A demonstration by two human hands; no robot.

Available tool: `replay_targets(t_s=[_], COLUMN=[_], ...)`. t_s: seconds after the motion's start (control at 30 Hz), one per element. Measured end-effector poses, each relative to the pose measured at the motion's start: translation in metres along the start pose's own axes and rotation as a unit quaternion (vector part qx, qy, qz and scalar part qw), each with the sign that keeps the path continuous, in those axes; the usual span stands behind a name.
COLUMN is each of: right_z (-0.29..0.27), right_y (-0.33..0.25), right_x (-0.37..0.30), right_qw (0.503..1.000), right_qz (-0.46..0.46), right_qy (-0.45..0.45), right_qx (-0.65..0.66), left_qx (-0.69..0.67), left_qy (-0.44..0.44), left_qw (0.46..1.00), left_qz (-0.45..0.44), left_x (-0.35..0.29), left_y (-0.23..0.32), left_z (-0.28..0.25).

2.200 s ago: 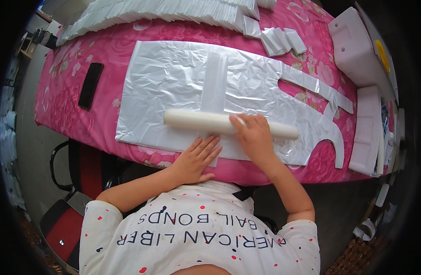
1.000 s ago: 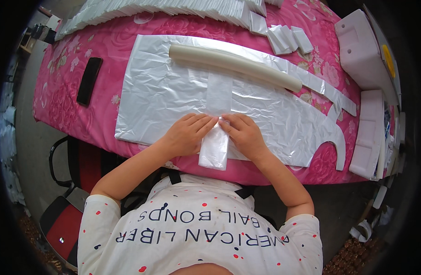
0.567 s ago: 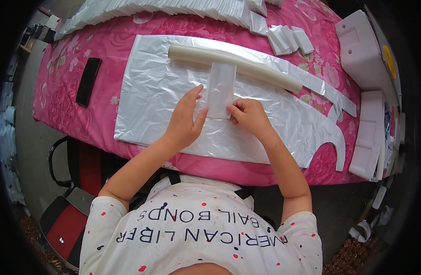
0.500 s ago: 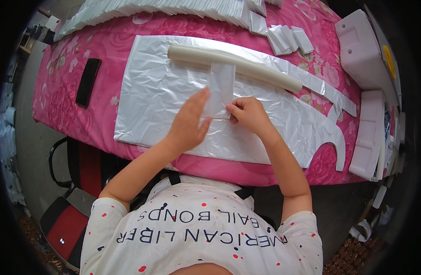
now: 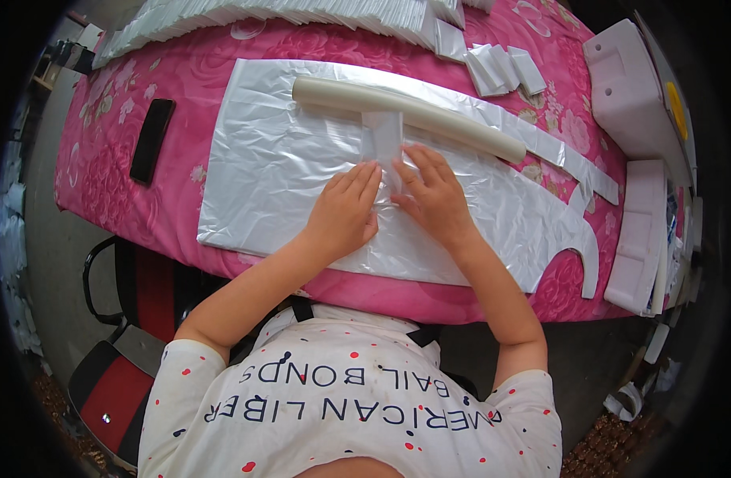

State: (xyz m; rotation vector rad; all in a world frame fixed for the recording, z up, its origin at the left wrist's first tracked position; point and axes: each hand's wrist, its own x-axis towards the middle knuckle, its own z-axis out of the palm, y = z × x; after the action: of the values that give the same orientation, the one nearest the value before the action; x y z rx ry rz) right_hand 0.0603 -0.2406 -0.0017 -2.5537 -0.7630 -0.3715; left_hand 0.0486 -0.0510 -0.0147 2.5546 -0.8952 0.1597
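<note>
Between my hands, a narrow folded white plastic bag [image 5: 384, 134] lies on a wide sheet-like stack of white plastic bags [image 5: 258, 175] with cut-out handles at the right. My left hand [image 5: 345, 205] rests at the folded bag's left edge, its fingers stretched out side by side. At the right edge is my right hand [image 5: 435, 195], fingers extended and thumb apart, the tips touching the folded bag. Neither hand is closed around anything. A long pale tube [image 5: 405, 111] lies across the stack, just beyond the folded bag's far end.
A pink flowered cloth [image 5: 190, 88] covers the table. A black phone [image 5: 152, 142] lies at the left. Rows of folded white packets [image 5: 301, 14] line the far edge, with several loose packets [image 5: 493, 70] nearby. White foam boxes [image 5: 632, 88] stand at the right; a red-and-black chair [image 5: 114, 390] stands lower left.
My left hand has come down onto the folded bag's left edge, fingers together. My right hand has opened from a pinch and lies along the right edge.
</note>
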Motion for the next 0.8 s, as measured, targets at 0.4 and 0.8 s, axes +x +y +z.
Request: replay_targets(t_s=[0.4, 0.8], right_z=[0.005, 0.000], right_y=[0.014, -0.029], right_x=[-0.006, -0.049], right_qw=[0.989, 0.996], right_qz=[-0.123, -0.062], right_qy=[-0.053, -0.006], right_qx=[0.056, 0.063], left_qx=[-0.005, -0.109], left_qy=[0.003, -0.080], left_qw=[0.993, 0.985], left_qz=[0.118, 0.103], left_x=[-0.021, -0.039], left_y=[-0.008, -0.002], left_z=[-0.009, -0.026])
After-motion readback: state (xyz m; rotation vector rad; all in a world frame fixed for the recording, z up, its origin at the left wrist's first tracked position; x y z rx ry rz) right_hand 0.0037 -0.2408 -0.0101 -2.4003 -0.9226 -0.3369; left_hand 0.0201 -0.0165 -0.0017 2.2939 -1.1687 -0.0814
